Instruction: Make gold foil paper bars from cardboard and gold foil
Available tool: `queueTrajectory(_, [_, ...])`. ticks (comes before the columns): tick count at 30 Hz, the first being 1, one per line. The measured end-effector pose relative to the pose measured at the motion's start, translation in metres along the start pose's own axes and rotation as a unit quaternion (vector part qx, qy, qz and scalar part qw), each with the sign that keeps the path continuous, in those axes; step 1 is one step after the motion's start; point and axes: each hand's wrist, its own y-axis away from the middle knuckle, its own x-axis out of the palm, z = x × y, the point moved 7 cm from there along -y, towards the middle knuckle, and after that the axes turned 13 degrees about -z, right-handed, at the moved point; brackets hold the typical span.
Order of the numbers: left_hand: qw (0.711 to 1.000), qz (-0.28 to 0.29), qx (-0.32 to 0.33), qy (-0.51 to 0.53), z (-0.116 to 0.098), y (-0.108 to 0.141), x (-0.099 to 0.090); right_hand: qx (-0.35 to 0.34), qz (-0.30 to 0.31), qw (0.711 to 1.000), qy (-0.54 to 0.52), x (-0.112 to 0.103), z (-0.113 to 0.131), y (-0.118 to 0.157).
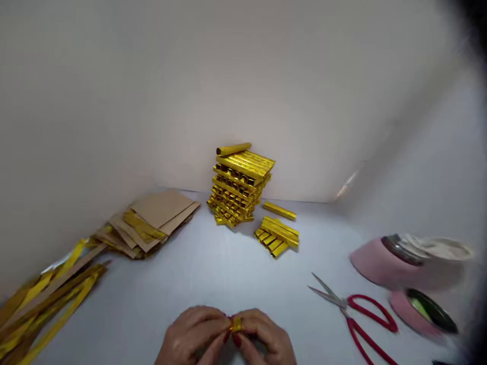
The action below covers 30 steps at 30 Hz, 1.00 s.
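My left hand and my right hand meet at the bottom middle of the head view. Between their pinched fingertips is a small piece of shiny gold paper; most of it is hidden by the fingers. Farther back stands a crisscross stack of gold paper tubes, with one loose tube lying on top. To the right of that stack, a few more gold tubes lie in two crossed layers, and a single gold tube rests behind them.
Open scissors with red handles lie right of my hands. Beside them are two pink rolls or containers, one larger and one smaller. At left lie brown and gold paper sheets and long gold strips. A pale wall rises behind.
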Motion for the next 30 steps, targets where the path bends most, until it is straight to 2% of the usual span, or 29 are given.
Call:
queueTrajectory(6, [1.0, 0.012, 0.016, -0.013, -0.001, -0.002, -0.003, -0.004, 0.003, 1.0, -0.009, 0.004, 0.005, 0.002])
queueTrajectory(11, [0.999, 0.009, 0.03, -0.032, -0.004, -0.003, -0.002, 0.039, -0.098, 0.994, -0.037, -0.004, -0.002, 0.004])
queueTrajectory(15, [0.998, -0.01, 0.036, -0.053, 0.003, -0.001, -0.003, 0.075, -0.15, 0.985, -0.04, -0.01, -0.006, 0.004])
queueTrajectory(20, [0.997, 0.003, -0.001, -0.071, 0.014, 0.0, -0.002, 0.189, -0.2, 0.958, -0.076, -0.019, -0.017, 0.004])
queueTrajectory(23, [0.999, 0.017, -0.02, -0.037, 0.014, -0.002, 0.0, 0.219, -0.201, 0.949, -0.101, -0.017, -0.018, 0.004])
queueTrajectory(26, [0.999, 0.004, -0.046, -0.024, 0.019, -0.003, -0.001, 0.243, -0.214, 0.939, -0.11, -0.018, -0.02, 0.004])
queueTrajectory(30, [0.992, 0.006, -0.123, 0.018, 0.034, -0.001, -0.002, 0.267, -0.248, 0.924, -0.118, -0.025, -0.025, 0.004])
